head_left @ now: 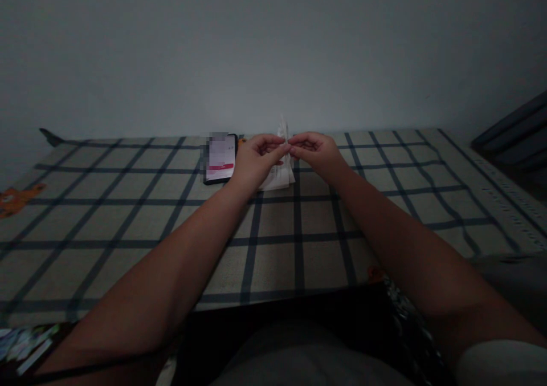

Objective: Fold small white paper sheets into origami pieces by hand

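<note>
Both my arms reach forward over a checked cloth (128,215) with dark grid lines. My left hand (256,159) and my right hand (318,152) meet at the fingertips, both pinching a small white crumpled piece of paper or wrapper (282,169). The paper stands up between the fingers and its lower part rests on the cloth. A phone (221,158) with a lit screen lies flat just left of my left hand.
A plain pale wall rises behind the cloth's far edge. An orange cartoon print (15,199) marks the cloth at far left. A dark object (513,138) sits at the right edge. Printed papers (25,346) lie at the bottom left.
</note>
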`<state>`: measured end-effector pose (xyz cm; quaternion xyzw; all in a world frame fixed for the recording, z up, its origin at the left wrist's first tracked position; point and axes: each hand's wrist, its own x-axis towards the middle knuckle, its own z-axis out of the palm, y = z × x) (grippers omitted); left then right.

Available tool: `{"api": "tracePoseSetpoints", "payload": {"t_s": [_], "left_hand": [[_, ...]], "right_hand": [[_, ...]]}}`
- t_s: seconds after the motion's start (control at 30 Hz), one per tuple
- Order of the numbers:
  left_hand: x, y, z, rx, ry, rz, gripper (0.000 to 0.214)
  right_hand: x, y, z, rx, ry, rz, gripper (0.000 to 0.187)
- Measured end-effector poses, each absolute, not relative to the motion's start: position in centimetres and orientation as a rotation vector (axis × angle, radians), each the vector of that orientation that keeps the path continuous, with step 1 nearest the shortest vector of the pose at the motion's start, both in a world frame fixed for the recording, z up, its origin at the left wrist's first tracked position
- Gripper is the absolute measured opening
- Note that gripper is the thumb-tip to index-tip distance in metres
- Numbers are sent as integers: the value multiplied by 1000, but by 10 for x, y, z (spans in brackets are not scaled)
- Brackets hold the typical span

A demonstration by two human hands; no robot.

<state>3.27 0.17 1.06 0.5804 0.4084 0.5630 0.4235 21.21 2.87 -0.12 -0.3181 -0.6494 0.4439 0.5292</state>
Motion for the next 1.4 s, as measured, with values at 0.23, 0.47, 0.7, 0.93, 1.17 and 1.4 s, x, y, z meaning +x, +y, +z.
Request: {"api": "tracePoseSetpoints", "payload": {"t_s": [0.23, 0.47, 0.7, 0.93, 1.17, 1.4], "left_hand": [[32, 6, 9, 1375, 1031, 1387, 32], [29, 6, 8, 1469, 1014, 1414, 28], [23, 6, 14, 1514, 1000, 1368, 19], [15, 11, 12, 1552, 909, 1288, 36], [16, 11, 10, 1584, 948, 1288, 42], [17, 12, 9, 1572, 1028, 1360, 45]], "right_hand": [[215, 31, -2, -726, -1561, 1084, 47], [216, 30, 0, -730, -1599, 1050, 34], [219, 24, 6, -759, -1652, 986, 28], [222, 27, 6, -726, -1699, 945, 30], [223, 26, 8, -797, -1727, 826, 28], [217, 28, 1, -762, -1661, 942, 40]]}}
